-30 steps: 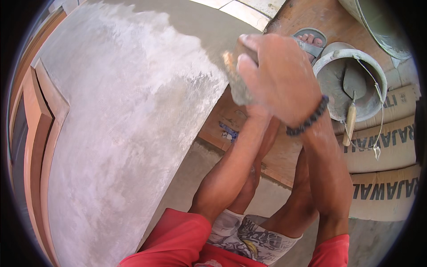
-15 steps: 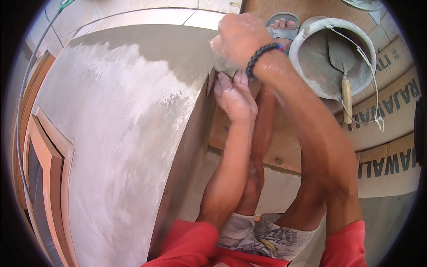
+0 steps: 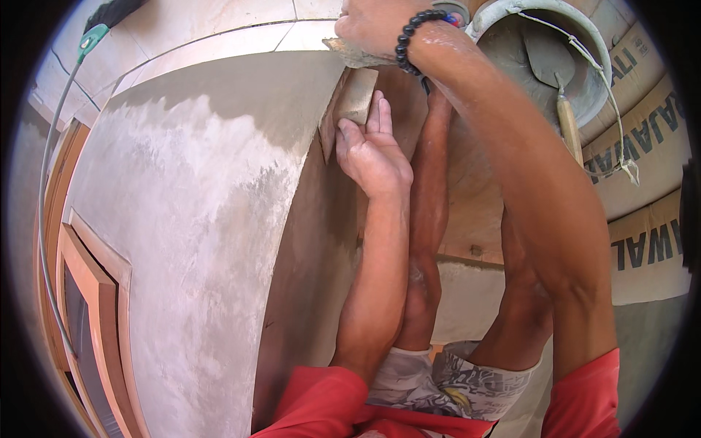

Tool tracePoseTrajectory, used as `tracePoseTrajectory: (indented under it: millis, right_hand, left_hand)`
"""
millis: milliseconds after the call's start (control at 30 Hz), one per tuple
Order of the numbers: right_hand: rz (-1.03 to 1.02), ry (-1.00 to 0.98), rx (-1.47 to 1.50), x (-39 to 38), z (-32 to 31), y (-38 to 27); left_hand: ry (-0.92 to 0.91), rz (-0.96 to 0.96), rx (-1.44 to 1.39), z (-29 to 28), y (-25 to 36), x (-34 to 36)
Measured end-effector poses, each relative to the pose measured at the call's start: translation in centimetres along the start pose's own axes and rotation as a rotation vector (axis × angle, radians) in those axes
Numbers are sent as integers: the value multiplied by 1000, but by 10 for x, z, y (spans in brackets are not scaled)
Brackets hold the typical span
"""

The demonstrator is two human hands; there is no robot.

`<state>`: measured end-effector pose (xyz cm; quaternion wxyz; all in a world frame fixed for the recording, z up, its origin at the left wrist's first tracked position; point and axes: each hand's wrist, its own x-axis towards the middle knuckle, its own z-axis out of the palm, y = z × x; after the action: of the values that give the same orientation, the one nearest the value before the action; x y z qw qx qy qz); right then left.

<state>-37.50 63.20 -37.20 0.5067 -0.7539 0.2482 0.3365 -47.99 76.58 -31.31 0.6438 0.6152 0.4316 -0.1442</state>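
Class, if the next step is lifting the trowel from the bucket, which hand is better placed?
Probably the right hand: the bucket and trowel lie on that side. The left hand is at the pale block, and the right forearm lies between that hand and the trowel.

You wear a red short-sleeved top: your left sleeve (image 3: 321, 394) fills the lower middle of the frame, your right sleeve (image 3: 584, 394) the lower right. Between them are your pale shorts (image 3: 482, 379), printed with grey graphic patterning and a small yellow motif. At the top centre, a bracelet (image 3: 403, 44) of round, glossy black beads circles your right wrist, with a touch of blue and red near it. Your hands (image 3: 376, 157) and forearms are bare, whitish streaks marking the right wrist.
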Motion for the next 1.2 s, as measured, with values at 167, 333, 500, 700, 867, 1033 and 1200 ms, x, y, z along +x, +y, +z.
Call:
tracePoseTrajectory:
  millis: [167,333,500,700,867,1033,1200]
  right_hand:
    - [-156,20,3,-21,22,-14]
    - [-320,-86,169,-80,-16,-49]
    - [183,-153,104,-41,-62,4]
    - [-216,-244,-274,-19,-28,2]
    - [70,-96,-57,-1,13,-2]
    - [-201,-10,9,-47,18,-35]
    - [-381,23,261,-103,-16,-49]
  left_hand:
    - [-66,-49,-109,-24,-13,11]
    - [75,-28,109,-14,10,-14]
    - [65,-25,-32,0,-1,-1]
    - [42,5,-22,-4,3,1]
    - [52,-21,-35,2,-1,-2]
    - [-66,-38,-80,-39,-9,17]
    - [4,1,-25,-45,0,18]
